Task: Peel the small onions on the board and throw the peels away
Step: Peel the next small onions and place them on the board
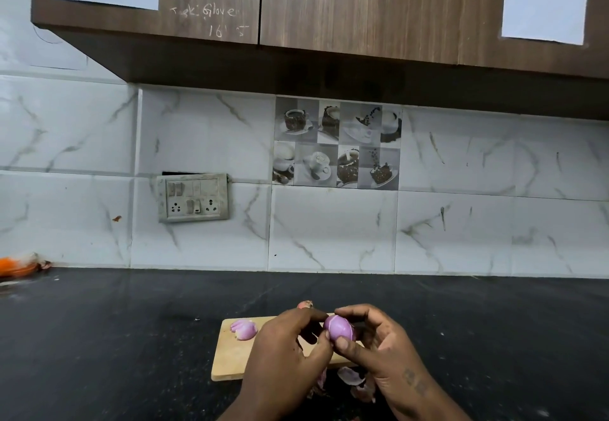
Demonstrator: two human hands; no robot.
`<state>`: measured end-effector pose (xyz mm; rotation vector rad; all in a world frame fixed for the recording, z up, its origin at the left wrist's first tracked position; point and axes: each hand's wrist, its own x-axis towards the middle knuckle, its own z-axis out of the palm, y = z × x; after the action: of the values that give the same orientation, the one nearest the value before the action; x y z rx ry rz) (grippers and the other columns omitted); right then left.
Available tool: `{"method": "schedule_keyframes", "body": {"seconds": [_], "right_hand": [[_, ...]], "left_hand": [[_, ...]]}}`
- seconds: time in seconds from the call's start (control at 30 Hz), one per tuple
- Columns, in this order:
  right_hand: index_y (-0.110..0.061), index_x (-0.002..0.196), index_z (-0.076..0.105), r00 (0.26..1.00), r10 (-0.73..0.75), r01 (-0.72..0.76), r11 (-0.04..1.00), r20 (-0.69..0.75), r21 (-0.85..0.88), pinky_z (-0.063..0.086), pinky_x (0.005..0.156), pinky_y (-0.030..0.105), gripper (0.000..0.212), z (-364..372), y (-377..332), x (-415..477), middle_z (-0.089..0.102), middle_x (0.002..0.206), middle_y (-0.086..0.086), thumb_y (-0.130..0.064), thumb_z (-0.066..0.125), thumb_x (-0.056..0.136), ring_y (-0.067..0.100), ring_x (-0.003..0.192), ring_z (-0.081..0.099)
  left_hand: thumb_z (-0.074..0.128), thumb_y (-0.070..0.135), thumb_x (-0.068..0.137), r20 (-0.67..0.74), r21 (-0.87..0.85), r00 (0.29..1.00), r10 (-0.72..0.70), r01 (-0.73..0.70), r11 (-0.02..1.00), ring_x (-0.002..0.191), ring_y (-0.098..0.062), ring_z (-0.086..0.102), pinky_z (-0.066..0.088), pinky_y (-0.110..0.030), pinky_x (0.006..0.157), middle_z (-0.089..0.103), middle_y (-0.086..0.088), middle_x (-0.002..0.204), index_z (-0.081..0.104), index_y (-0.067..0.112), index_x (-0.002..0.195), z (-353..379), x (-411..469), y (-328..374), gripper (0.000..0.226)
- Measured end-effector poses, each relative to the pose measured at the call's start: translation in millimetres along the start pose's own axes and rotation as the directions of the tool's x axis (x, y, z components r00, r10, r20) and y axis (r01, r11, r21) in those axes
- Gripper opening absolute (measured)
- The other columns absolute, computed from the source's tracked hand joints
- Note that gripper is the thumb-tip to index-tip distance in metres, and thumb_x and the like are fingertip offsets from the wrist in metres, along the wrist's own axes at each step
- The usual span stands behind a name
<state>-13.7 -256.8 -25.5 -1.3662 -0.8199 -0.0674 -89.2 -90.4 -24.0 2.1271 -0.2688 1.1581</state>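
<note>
Gripping a peeled onion (339,327) above the board (230,356), left hand (286,351) and right hand (387,354) curl fingers round it; a second onion (244,329) lies at the board's far-left corner, peels (352,376) by its near edge.

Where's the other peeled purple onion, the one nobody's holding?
In the head view, the peeled purple onion lies on the far left corner of the pale wooden cutting board, left of the left hand.
</note>
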Motion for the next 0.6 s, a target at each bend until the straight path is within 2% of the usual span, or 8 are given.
{"method": "schedule_keyframes", "body": {"seconds": [0.13,0.2,0.33,0.47,0.53,0.6], "right_hand": [[-0.022,0.104,0.074,1.000,-0.002,0.002,1.000,0.004,-0.009,0.054,0.094,0.056,0.041,0.0,0.8,0.6,0.075,0.111,0.019,-0.026,0.092,0.067,0.046,0.106,0.067],[-0.022,0.104,0.074,1.000,-0.001,0.001,1.000,0.008,-0.008,0.052,0.095,0.059,0.041,-0.1,1.2,1.3,0.075,0.111,0.020,-0.028,0.092,0.067,0.048,0.105,0.066],[-0.023,0.105,0.075,1.000,-0.015,0.015,0.999,-0.008,-0.038,0.054,0.093,0.059,0.047,0.2,1.9,3.0,0.076,0.110,0.017,-0.035,0.094,0.065,0.035,0.097,0.069],[-0.021,0.107,0.075,1.000,-0.021,0.020,0.999,-0.008,-0.050,0.053,0.094,0.061,0.050,-0.6,1.6,2.2,0.075,0.109,0.017,-0.041,0.094,0.065,0.046,0.101,0.066],[-0.018,0.108,0.076,1.000,-0.004,0.004,1.000,0.001,-0.026,0.058,0.092,0.058,0.052,0.1,0.2,1.3,0.075,0.108,0.019,-0.043,0.093,0.066,0.040,0.098,0.070],[-0.018,0.111,0.077,1.000,0.007,-0.007,1.000,0.028,-0.002,0.061,0.090,0.049,0.044,0.7,-1.6,-0.1,0.075,0.110,0.018,-0.036,0.088,0.072,0.034,0.100,0.071]], "left_hand": [[0.066,0.035,0.081,-0.022,0.007,1.000,0.006,-0.006,1.000,0.075,-0.005,0.068,0.053,-0.028,0.060,0.071,0.022,0.079,0.074,0.039,0.092,-0.3,0.0,-0.8,0.014],[0.067,0.036,0.081,-0.051,0.059,0.998,0.024,-0.021,0.998,0.071,-0.003,0.066,0.052,-0.026,0.058,0.069,0.022,0.076,0.074,0.038,0.092,1.0,-1.1,-3.0,0.013],[0.066,0.036,0.083,-0.076,0.208,0.993,0.086,-0.069,0.976,0.065,0.000,0.059,0.049,-0.021,0.055,0.065,0.019,0.069,0.068,0.035,0.083,3.7,-2.4,-7.4,0.002],[0.063,0.038,0.078,-0.107,0.329,0.991,0.085,-0.045,0.943,0.060,-0.003,0.055,0.043,-0.023,0.048,0.058,0.017,0.065,0.057,0.033,0.073,1.3,-2.6,-2.4,0.009],[0.065,0.037,0.076,-0.114,0.325,0.990,0.080,-0.039,0.945,0.061,-0.002,0.052,0.041,-0.021,0.048,0.055,0.018,0.066,0.056,0.034,0.074,0.9,-1.5,0.6,0.010],[0.070,0.033,0.076,-0.135,0.301,0.990,0.028,0.014,0.954,0.063,-0.001,0.050,0.036,-0.015,0.049,0.053,0.020,0.066,0.056,0.034,0.075,-0.9,0.6,0.5,0.014]]}}
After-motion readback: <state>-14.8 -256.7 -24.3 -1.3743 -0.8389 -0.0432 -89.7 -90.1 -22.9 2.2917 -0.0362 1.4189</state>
